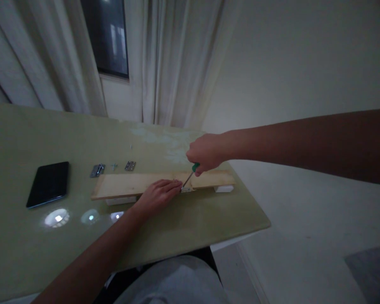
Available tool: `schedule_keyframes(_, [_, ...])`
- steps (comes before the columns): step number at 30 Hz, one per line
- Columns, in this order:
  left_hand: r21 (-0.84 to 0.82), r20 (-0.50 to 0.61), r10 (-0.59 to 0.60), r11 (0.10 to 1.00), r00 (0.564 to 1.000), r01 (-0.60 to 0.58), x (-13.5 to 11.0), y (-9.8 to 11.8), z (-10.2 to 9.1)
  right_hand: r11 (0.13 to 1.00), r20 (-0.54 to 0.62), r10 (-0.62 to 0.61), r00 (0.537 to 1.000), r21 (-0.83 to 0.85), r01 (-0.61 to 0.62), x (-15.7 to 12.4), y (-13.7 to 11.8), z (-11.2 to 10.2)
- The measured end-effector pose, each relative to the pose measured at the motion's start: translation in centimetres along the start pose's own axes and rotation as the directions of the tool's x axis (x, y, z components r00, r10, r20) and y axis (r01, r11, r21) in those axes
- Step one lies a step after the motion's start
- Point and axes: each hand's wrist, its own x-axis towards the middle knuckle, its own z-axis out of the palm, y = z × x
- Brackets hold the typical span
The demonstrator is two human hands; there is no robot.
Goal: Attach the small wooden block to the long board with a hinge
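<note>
A pale wooden board [123,184] lies lengthwise on white support blocks [224,188]. My left hand [156,195] rests on the board, fingers stretched out and close together, thumb hidden. Its fingertips are right beside the screwdriver tip. My right hand [205,154] is wrapped round the green handle of a screwdriver [187,180], which slants down to the board's near edge. At that spot sits a small metal hinge [186,190], partly covered by my fingers. Whether a screw is under the tip I cannot make out.
Behind the board lie another hinge [130,165], a few loose screws [114,166] and a metal plate with screws on it [97,170]. A black tablet [49,184] lies to the left. The green-covered table [234,215] ends at a corner on the right, near the wall.
</note>
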Motion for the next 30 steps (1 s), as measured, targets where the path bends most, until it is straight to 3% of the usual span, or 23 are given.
schedule_keyframes(3, [-0.016, -0.007, -0.013, 1.000, 1.000, 0.013, 0.0, 0.0, 0.1, 0.902, -0.059, -0.306, 0.950, -0.338, 0.269, -1.2, 0.0, 0.1])
schedule_keyframes(5, [-0.029, -0.007, -0.022, 0.999, 1.000, 0.022, -0.1, 0.0, 0.2, 0.885, -0.066, -0.356, 0.932, -0.344, 0.314, -1.2, 0.0, 0.1])
schedule_keyframes(8, [-0.026, -0.005, -0.007, 1.000, 1.000, 0.007, -0.3, -0.1, 0.3, 0.996, 0.114, -0.063, 0.991, -0.051, 0.069, -0.2, -0.1, -0.1])
schedule_keyframes(10, [-0.009, -0.014, 0.009, 1.000, 1.000, -0.010, -0.4, -0.1, 0.4, 0.991, 0.255, 0.080, 0.964, 0.085, -0.105, 0.4, -0.2, -0.1])
schedule_keyframes(12, [0.002, -0.020, 0.004, 1.000, 1.000, -0.004, -0.4, -0.1, 0.4, 0.995, 0.193, 0.087, 0.977, 0.032, -0.094, 0.2, -0.1, 0.0])
schedule_keyframes(14, [-0.006, -0.015, -0.019, 1.000, 1.000, 0.019, -0.4, 0.0, 0.6, 0.985, 0.022, -0.062, 0.998, -0.157, 0.065, -0.6, 0.1, 0.1])
schedule_keyframes(15, [-0.016, -0.011, -0.030, 0.999, 0.999, 0.030, -0.4, 0.1, 0.6, 0.955, -0.034, -0.175, 0.984, -0.251, 0.161, -1.1, 0.2, 0.2])
schedule_keyframes(17, [-0.032, -0.002, -0.036, 0.999, 0.999, 0.036, -0.4, 0.1, 0.7, 0.880, -0.059, -0.355, 0.933, -0.358, 0.312, -1.8, 0.3, 0.3])
schedule_keyframes(18, [-0.033, -0.001, -0.031, 0.999, 1.000, 0.031, -0.4, 0.0, 0.7, 0.877, -0.054, -0.366, 0.929, -0.354, 0.325, -1.8, 0.3, 0.3])
schedule_keyframes(21, [-0.017, -0.014, -0.005, 1.000, 1.000, 0.005, -0.4, -0.1, 0.6, 0.991, 0.101, -0.098, 0.990, -0.086, 0.107, -1.2, -0.2, -0.1])
schedule_keyframes(23, [0.004, -0.032, 0.002, 1.000, 0.999, -0.002, -0.4, -0.1, 0.5, 0.993, 0.276, 0.063, 0.959, 0.083, -0.089, -0.7, -0.6, -0.4])
schedule_keyframes(25, [0.025, -0.038, -0.005, 1.000, 0.999, 0.006, -0.3, 0.0, 0.4, 0.992, 0.245, 0.099, 0.964, 0.057, -0.117, -0.6, -0.8, -0.4])
schedule_keyframes(27, [0.035, -0.035, -0.013, 0.999, 0.999, 0.014, -0.2, 0.2, 0.4, 0.990, 0.054, -0.023, 0.998, -0.135, 0.030, -1.1, -0.7, -0.2])
schedule_keyframes(28, [0.036, -0.029, -0.017, 0.999, 0.999, 0.018, -0.1, 0.2, 0.4, 0.962, -0.025, -0.144, 0.989, -0.240, 0.134, -1.4, -0.5, -0.1])
schedule_keyframes(30, [0.030, -0.020, -0.018, 0.999, 1.000, 0.018, -0.1, 0.3, 0.3, 0.879, -0.076, -0.360, 0.930, -0.361, 0.311, -1.7, 0.0, 0.2])
